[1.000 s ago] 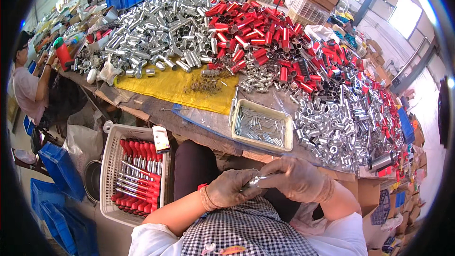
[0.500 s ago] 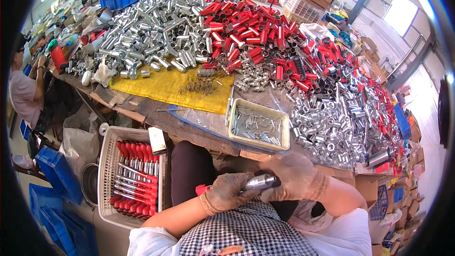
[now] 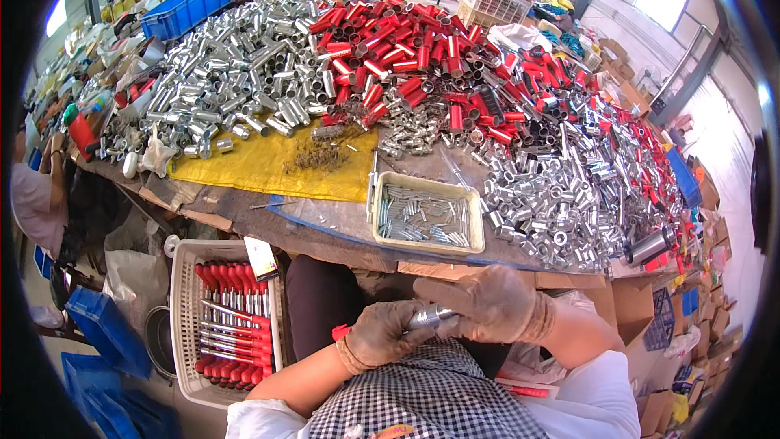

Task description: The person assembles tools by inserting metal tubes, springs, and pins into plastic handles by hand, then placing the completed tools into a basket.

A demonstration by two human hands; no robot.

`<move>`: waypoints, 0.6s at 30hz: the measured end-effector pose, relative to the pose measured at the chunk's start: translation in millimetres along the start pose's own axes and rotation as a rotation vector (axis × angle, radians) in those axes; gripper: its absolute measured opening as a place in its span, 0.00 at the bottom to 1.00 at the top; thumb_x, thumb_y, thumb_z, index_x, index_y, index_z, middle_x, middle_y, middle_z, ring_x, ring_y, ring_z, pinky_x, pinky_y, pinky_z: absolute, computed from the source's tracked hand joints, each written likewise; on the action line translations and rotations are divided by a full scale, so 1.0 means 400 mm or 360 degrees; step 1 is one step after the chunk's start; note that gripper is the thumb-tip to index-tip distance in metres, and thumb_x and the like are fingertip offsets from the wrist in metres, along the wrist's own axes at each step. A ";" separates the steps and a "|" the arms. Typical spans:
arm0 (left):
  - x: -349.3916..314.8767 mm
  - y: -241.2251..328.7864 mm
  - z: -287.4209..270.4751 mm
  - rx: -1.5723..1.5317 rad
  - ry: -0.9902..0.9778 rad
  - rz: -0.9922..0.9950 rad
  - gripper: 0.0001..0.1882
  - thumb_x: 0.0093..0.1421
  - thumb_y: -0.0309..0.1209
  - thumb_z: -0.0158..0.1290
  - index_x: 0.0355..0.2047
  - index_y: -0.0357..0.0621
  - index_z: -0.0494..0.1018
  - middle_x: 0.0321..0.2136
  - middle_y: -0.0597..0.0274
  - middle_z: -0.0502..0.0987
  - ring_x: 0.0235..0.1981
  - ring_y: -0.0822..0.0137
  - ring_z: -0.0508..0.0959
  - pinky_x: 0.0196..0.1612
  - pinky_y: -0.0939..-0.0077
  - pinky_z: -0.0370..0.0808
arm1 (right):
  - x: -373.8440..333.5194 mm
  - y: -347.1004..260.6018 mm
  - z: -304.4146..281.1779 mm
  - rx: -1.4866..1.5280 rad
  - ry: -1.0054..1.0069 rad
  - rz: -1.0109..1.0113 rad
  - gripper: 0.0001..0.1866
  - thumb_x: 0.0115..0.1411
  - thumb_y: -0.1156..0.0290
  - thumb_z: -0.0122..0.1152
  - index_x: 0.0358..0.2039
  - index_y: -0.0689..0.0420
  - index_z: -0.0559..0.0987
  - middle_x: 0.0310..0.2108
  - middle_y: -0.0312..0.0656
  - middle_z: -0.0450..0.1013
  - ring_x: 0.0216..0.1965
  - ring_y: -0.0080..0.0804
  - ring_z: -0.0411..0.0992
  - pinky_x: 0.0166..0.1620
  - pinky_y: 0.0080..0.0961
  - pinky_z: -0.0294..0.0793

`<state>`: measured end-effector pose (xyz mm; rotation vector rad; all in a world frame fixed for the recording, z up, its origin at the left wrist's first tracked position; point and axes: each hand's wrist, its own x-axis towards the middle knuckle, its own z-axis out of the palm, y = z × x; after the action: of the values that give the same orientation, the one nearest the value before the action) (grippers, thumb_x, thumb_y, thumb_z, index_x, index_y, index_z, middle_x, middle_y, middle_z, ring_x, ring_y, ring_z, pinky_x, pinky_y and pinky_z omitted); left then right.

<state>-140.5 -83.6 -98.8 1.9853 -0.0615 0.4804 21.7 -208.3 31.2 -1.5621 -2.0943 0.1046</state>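
Note:
My left hand point(image 3: 388, 332), in a brown-stained work glove, is wrapped around a silver metal cylinder point(image 3: 429, 317) above my lap. A red end point(image 3: 341, 332) sticks out on the wrist side of that hand, seemingly part of the same piece. My right hand point(image 3: 497, 305), gloved too, closes over the cylinder's other end, its fingers reaching across the top and hiding that end. Beside my left forearm, a white plastic basket point(image 3: 180, 309) holds rows of red-handled tools point(image 3: 237, 332) with silver shafts.
On the bench, a cream tray point(image 3: 426, 245) of small metal pins lies at the near edge. Behind it are heaps of silver tubes point(image 3: 236, 73), red tubes point(image 3: 406, 49) and silver fittings point(image 3: 544, 203), beside a yellow cloth point(image 3: 244, 171). Other people sit at the far side and left.
The view has shifted slightly. My right hand's fingers have moved over the cylinder's end, and the dark part that showed there is now hidden. My left hand keeps its hold.

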 end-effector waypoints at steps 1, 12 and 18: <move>0.001 0.018 -0.005 -0.0002 -0.0012 -0.0060 0.16 0.55 0.41 0.59 0.38 0.43 0.73 0.27 0.54 0.77 0.29 0.51 0.78 0.31 0.63 0.74 | -0.016 -0.006 -0.017 0.0199 -0.0270 0.0268 0.31 0.59 0.46 0.56 0.50 0.61 0.74 0.29 0.42 0.78 0.22 0.37 0.77 0.25 0.30 0.74; 0.024 0.050 -0.006 -0.0206 -0.0092 -0.0060 0.13 0.56 0.38 0.58 0.39 0.47 0.75 0.30 0.56 0.78 0.31 0.52 0.78 0.33 0.66 0.74 | -0.029 -0.008 0.053 -0.0110 -0.0347 0.0122 0.20 0.53 0.60 0.59 0.46 0.52 0.75 0.37 0.42 0.75 0.30 0.42 0.76 0.30 0.34 0.76; -0.002 0.028 0.018 -0.0183 -0.0145 -0.0103 0.13 0.55 0.34 0.57 0.41 0.47 0.76 0.31 0.55 0.79 0.33 0.53 0.79 0.36 0.69 0.75 | -0.044 -0.015 0.092 -0.0130 -0.0226 0.0267 0.11 0.57 0.60 0.59 0.33 0.53 0.78 0.27 0.43 0.75 0.25 0.44 0.75 0.27 0.37 0.75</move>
<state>-141.9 -95.3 -92.3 1.8892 -0.0799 0.3372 3.5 -217.5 -4.5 -1.8266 -2.0940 0.1967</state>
